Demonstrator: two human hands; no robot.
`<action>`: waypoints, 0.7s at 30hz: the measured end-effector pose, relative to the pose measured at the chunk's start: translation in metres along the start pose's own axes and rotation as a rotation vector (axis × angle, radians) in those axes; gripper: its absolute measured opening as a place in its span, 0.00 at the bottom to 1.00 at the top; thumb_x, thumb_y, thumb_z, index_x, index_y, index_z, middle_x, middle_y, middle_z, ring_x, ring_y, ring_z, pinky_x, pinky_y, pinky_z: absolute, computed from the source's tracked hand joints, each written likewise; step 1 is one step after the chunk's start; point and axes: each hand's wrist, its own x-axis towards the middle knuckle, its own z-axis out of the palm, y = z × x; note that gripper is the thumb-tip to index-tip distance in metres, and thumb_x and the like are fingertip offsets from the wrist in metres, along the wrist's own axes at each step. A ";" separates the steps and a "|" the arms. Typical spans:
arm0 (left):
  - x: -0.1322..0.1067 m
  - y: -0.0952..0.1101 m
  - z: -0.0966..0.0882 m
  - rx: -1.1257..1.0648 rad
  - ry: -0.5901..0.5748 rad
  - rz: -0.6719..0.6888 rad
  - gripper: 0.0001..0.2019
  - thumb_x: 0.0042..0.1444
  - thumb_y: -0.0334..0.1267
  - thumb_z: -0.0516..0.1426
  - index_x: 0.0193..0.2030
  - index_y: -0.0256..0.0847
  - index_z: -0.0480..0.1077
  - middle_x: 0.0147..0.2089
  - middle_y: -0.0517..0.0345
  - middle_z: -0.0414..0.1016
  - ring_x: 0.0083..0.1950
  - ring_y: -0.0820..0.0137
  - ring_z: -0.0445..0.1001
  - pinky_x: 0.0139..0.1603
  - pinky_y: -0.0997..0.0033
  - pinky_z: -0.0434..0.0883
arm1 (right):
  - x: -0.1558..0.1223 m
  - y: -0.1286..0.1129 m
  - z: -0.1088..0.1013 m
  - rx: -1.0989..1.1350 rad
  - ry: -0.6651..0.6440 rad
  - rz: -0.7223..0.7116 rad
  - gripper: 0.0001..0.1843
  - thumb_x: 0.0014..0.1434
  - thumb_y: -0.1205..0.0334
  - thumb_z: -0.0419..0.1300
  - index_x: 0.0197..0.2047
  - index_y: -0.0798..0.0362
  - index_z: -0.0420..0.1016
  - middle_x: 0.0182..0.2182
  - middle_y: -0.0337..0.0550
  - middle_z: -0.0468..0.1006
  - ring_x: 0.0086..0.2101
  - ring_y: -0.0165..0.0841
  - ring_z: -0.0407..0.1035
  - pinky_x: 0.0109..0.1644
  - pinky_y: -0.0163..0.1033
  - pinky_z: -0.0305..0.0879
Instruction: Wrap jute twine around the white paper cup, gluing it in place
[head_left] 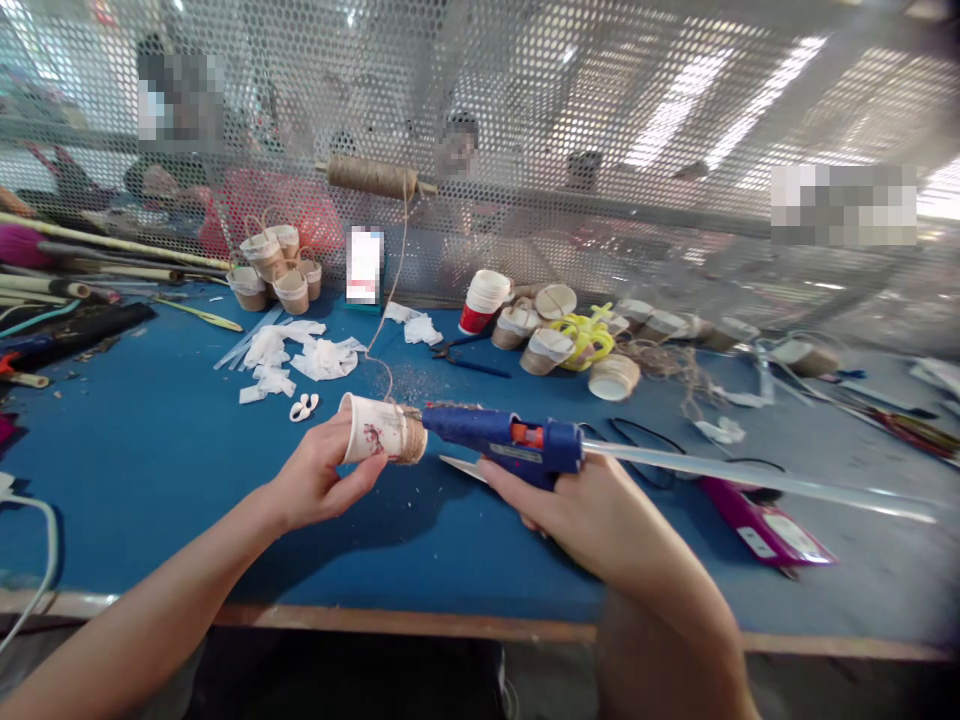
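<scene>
A white paper cup (365,428), lying sideways, is held in my left hand (324,470), its fingers inside the mouth and the thumb along the outside. Brown twine (411,437) is wound around the cup's base end. My right hand (566,500) grips a blue hot glue gun (480,432), whose nozzle points left at the twine; whether it touches I cannot tell. A long clear glue stick (750,478) sticks out of the gun's back. Beneath the gun a pointed metal blade (463,467) shows, partly hidden by my right hand. The twine runs up to a spool (371,177).
Twine-wrapped cups stand at the back left (262,255) and back right (546,350). Behind the cup lie crumpled white scraps (326,357) and pliers (472,362). A purple box (772,525) with a cord is at right. A perforated metal screen (525,200) closes off the back.
</scene>
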 end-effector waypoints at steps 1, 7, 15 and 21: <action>0.000 0.001 0.000 -0.001 -0.008 0.011 0.06 0.54 0.29 0.51 0.35 0.40 0.67 0.33 0.53 0.77 0.36 0.67 0.74 0.33 0.68 0.69 | 0.000 -0.002 0.000 0.003 -0.024 0.005 0.12 0.51 0.55 0.57 0.19 0.49 0.69 0.10 0.33 0.66 0.14 0.28 0.60 0.17 0.33 0.58; -0.001 0.000 0.000 -0.008 -0.011 0.000 0.06 0.53 0.28 0.51 0.33 0.41 0.68 0.33 0.52 0.76 0.35 0.67 0.73 0.32 0.69 0.69 | 0.014 -0.014 -0.002 0.147 -0.097 0.233 0.14 0.49 0.52 0.58 0.20 0.52 0.65 0.11 0.32 0.64 0.14 0.26 0.60 0.17 0.32 0.59; -0.003 -0.002 0.002 -0.107 -0.028 -0.244 0.07 0.54 0.32 0.50 0.28 0.35 0.66 0.25 0.58 0.68 0.24 0.76 0.64 0.23 0.77 0.63 | 0.065 0.041 0.002 0.302 0.083 0.355 0.10 0.47 0.58 0.61 0.26 0.56 0.67 0.19 0.35 0.69 0.19 0.23 0.61 0.21 0.29 0.57; -0.003 0.001 0.002 -0.168 -0.087 -0.327 0.08 0.55 0.33 0.49 0.26 0.36 0.63 0.22 0.62 0.63 0.22 0.78 0.59 0.21 0.78 0.60 | 0.082 0.089 0.025 0.173 0.053 0.443 0.17 0.54 0.57 0.55 0.18 0.55 0.63 0.14 0.38 0.67 0.15 0.24 0.60 0.19 0.31 0.58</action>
